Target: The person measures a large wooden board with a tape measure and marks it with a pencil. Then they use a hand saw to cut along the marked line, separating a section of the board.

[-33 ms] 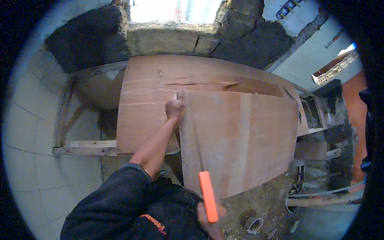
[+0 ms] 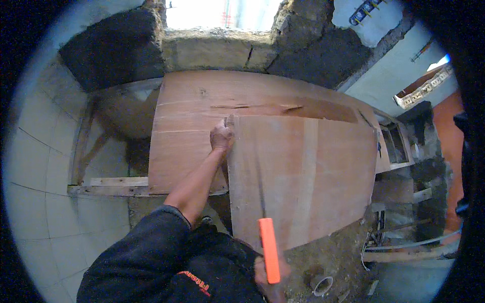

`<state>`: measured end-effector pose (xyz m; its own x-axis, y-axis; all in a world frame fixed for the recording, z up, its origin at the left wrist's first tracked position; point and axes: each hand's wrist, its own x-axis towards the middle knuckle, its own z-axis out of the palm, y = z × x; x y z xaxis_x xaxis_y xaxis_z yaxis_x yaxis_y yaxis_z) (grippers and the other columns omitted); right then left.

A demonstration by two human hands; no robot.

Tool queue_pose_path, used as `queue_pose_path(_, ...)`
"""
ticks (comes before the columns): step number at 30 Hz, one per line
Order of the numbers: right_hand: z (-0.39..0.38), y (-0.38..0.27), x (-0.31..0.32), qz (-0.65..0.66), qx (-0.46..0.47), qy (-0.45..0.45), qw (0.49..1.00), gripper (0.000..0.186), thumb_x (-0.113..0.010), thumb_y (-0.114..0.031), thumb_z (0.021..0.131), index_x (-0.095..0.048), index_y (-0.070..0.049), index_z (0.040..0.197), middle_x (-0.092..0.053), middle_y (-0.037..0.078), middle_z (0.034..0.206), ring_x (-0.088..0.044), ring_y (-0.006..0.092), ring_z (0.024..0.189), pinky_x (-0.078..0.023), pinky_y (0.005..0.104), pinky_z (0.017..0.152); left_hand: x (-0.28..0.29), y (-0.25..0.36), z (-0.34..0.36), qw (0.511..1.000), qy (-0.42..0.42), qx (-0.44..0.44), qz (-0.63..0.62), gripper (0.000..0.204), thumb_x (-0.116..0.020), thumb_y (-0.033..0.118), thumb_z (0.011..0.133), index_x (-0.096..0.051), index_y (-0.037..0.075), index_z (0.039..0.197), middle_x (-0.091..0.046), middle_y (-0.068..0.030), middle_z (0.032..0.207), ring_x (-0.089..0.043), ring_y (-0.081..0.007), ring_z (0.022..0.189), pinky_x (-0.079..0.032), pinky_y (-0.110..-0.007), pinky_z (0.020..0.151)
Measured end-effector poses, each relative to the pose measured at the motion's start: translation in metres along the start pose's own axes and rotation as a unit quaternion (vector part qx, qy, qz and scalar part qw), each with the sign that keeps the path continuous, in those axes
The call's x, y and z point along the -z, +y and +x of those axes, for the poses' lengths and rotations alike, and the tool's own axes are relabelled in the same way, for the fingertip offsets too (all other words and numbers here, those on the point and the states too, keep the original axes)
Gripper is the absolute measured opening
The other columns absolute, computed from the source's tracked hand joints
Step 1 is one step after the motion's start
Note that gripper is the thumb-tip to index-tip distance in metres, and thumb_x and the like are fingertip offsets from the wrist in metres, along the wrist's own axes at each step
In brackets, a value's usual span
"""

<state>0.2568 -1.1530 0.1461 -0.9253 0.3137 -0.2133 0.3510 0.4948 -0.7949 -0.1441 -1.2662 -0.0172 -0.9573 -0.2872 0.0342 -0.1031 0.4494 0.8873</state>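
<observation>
My left hand (image 2: pixel 221 135) is closed on the top left corner of a pale plywood sheet (image 2: pixel 333 166), which rests over a larger plywood board (image 2: pixel 182 91) with split, torn patches near its middle. Low in the view, my right hand (image 2: pixel 268 276) is closed around the orange handle (image 2: pixel 268 242) of a long, thin-bladed tool that looks like a saw. Its blade (image 2: pixel 261 192) is blurred and runs up across the sheet, a short way right of its left edge.
A timber frame (image 2: pixel 116 189) borders an open recess at left, beside a tiled wall (image 2: pixel 35 151). Behind stands a rough wall (image 2: pixel 212 54) with a bright opening. At lower right are a dirt floor (image 2: pixel 303 272), a white ring (image 2: pixel 322 286) and loose metal and wood pieces (image 2: pixel 409 255).
The orange-handled tool and my right hand have shifted slightly right and downward, with the blade now further from the sheet's left edge. My left hand keeps its grip on the corner.
</observation>
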Motion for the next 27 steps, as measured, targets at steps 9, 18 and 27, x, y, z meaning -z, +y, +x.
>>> queue_pose_path(9,0.014,0.018,-0.005,0.034,0.036,0.04,0.998,0.014,-0.072,-0.012,0.082,-0.061,-0.003,0.083,-0.057,0.005,0.067,-0.055,0.0186,0.058,-0.046,0.0358,0.053,0.048,0.012,-0.008,0.963,-0.203,0.057,-0.167,0.035,-0.067,0.036,0.098,-0.074,0.002,0.103,-0.073,-0.0076,0.088,-0.066,-0.0163,0.075,-0.054,-0.035,0.065)
queue_pose_path(18,0.023,0.025,-0.033,0.063,0.025,0.063,0.996,0.015,-0.069,-0.007,0.082,-0.056,-0.002,0.075,-0.054,0.001,0.062,-0.05,0.012,0.056,-0.044,0.0312,0.053,0.037,0.0,-0.017,0.965,-0.193,0.071,-0.165,0.033,-0.069,0.032,0.097,-0.074,0.0,0.097,-0.073,-0.0071,0.083,-0.065,-0.0154,0.069,-0.053,-0.036,0.062)
queue_pose_path(27,0.029,0.03,-0.044,0.023,0.058,0.06,0.996,0.012,-0.066,-0.006,0.084,-0.059,0.0,0.077,-0.058,0.005,0.063,-0.055,0.0142,0.055,-0.046,0.0329,0.053,0.035,-0.008,-0.012,0.975,-0.178,0.04,-0.124,0.033,-0.072,0.033,0.094,-0.072,0.0,0.098,-0.071,-0.0058,0.082,-0.062,-0.0149,0.07,-0.052,-0.035,0.062)
